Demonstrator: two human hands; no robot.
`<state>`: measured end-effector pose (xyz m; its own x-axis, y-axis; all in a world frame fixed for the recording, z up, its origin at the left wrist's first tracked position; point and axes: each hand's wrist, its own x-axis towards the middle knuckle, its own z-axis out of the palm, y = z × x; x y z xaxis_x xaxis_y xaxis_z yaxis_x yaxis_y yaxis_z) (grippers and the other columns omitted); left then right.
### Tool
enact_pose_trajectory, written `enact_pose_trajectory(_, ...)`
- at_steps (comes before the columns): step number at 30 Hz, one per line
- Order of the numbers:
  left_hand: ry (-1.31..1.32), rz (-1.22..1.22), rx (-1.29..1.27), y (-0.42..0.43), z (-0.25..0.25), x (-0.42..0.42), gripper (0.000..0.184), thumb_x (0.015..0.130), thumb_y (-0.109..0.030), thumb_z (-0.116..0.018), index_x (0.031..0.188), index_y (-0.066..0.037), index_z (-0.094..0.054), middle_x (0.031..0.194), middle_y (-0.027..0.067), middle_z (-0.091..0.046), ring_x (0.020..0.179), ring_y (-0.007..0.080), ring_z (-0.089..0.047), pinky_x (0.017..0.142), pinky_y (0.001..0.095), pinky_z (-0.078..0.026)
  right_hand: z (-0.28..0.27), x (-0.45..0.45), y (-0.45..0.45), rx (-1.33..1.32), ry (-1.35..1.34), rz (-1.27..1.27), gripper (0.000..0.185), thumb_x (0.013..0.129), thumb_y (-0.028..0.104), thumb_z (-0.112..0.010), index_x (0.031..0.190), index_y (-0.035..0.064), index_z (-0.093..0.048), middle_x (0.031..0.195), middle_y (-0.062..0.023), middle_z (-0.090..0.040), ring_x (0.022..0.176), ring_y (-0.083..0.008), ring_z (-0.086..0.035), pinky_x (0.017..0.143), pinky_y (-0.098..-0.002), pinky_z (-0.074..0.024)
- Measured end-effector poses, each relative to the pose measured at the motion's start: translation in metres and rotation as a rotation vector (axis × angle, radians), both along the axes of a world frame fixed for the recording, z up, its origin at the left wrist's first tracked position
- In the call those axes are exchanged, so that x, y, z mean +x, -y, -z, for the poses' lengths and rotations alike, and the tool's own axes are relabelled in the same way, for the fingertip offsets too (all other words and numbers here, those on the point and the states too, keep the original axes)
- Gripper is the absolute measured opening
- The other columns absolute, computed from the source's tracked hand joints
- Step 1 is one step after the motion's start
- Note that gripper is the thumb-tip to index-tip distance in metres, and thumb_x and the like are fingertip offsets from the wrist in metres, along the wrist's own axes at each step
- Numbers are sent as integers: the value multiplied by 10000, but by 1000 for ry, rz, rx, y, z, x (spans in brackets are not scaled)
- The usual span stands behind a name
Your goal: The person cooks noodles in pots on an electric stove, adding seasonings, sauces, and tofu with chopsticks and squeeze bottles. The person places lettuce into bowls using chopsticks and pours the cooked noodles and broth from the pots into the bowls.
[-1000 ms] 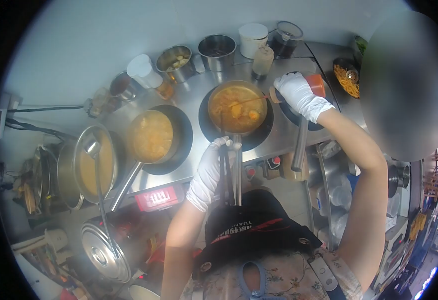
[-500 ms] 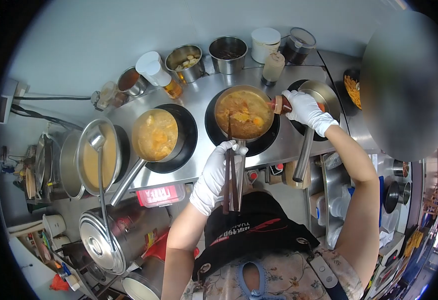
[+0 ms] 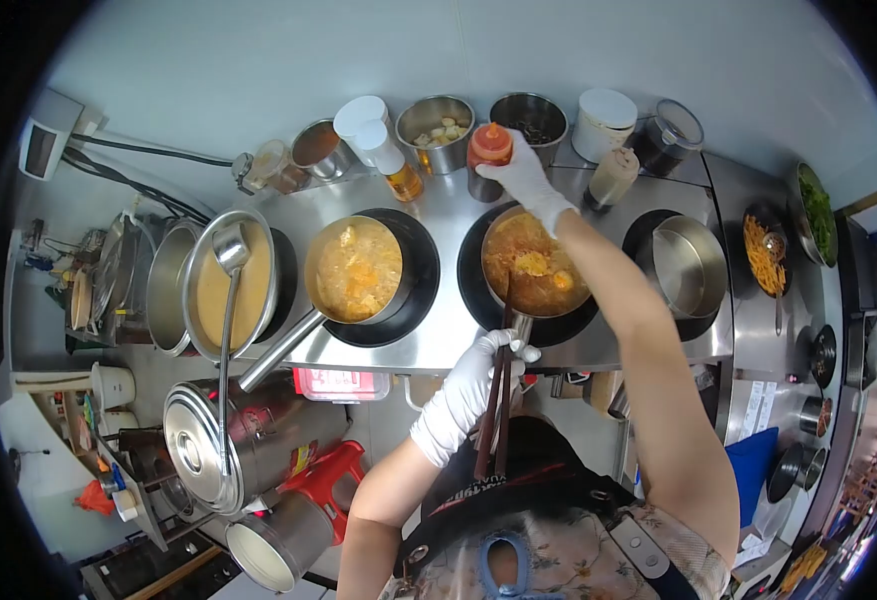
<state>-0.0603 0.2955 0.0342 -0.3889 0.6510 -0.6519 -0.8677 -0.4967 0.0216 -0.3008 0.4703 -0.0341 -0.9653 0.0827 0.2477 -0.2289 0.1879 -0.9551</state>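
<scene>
My gloved right hand grips a red-topped squeeze bottle, upright at the back of the steel counter between the sauce containers. Below that forearm, a saucepan of reddish-brown broth with egg pieces sits on a black burner, partly covered by the arm. My gloved left hand is closed around a pair of dark chopsticks, their tips at the pan's near edge. It also lies against the pan's handle; whether it grips the handle, I cannot tell.
Left of it stands another saucepan of egg soup, then a bowl of broth with a ladle. To the right is a plain saucepan. Steel tubs, a white-lidded tub and a pale squeeze bottle line the back.
My right hand has carried the squeeze bottle from the pan's right rim, where it was tipped, to the back, now upright. The whole view has shifted; my left hand keeps the chopsticks.
</scene>
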Motion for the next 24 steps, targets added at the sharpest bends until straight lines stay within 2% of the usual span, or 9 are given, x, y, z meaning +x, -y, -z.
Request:
enact_pose_trajectory(6,-37,59,-85,-8,4,-6,191,944,-222,-482,813,-87,-506,780,144,-633,390,88,-396,322,204,-367,-5,14,10,235,145,25,676,752,38,-683,1362,37,-390,1250,-135,-553,1168,-224,-522,1011,-307,-389)
enact_pose_trajectory(11,-101,104,-37,-53,16,-25,231,946,-226,-471,771,-78,-498,696,66,-536,388,62,-340,337,178,-287,-99,164,-68,284,197,-404,597,761,-68,-505,1346,44,-454,1255,-116,-563,1152,-205,-530,1001,-322,-399)
enact_pose_trajectory(15,-11,163,-274,-112,8,-24,207,932,-219,-474,803,-59,-502,624,52,-504,386,107,-346,354,237,-316,-138,276,-89,459,301,-374,779,695,-51,-668,1404,155,-420,1361,-117,-403,1280,-251,-388,1067,-357,-344)
enact_pose_trajectory(16,-176,202,96,-112,38,-17,188,931,-200,-459,846,-43,-518,622,54,-506,427,130,-413,383,278,-365,-136,291,-86,299,323,-366,768,673,13,-718,1380,146,-449,1334,-122,-426,1259,-277,-405,1064,-372,-348)
enact_pose_trajectory(17,-165,164,137,-122,41,-10,180,940,-187,-435,888,-41,-526,665,57,-527,469,150,-465,407,295,-389,-132,303,-83,135,342,-356,764,652,77,-767,1356,136,-478,1307,-127,-448,1238,-303,-421,1061,-387,-351)
enact_pose_trajectory(19,-146,171,400,-127,49,7,175,953,-161,-400,902,-46,-523,737,65,-549,550,163,-528,485,293,-447,-127,319,-80,543,67,-241,608,661,96,-786,1238,98,-592,1221,-112,-497,1045,-300,-533,895,-368,-452)
enact_pose_trajectory(20,-150,107,147,-134,27,16,184,970,-143,-366,938,-50,-522,829,69,-567,675,167,-573,636,302,-502,-124,321,-79,583,-39,-181,552,669,92,-781,1196,82,-616,1166,-113,-527,1010,-299,-550,873,-363,-461)
enact_pose_trajectory(21,-147,107,145,-135,31,21,184,970,-143,-366,938,-50,-522,829,69,-567,675,167,-573,636,302,-502,-120,322,-78,620,-147,-123,496,677,89,-776,1154,67,-639,1111,-115,-558,975,-298,-567,850,-358,-470)
enact_pose_trajectory(24,-125,-72,628,-125,39,26,232,1009,-237,-369,981,-58,-514,956,59,-580,871,166,-589,812,338,-499,-108,321,-77,491,-124,-132,381,723,62,-750,1093,40,-660,1028,-106,-609,964,-269,-583,855,-339,-475)
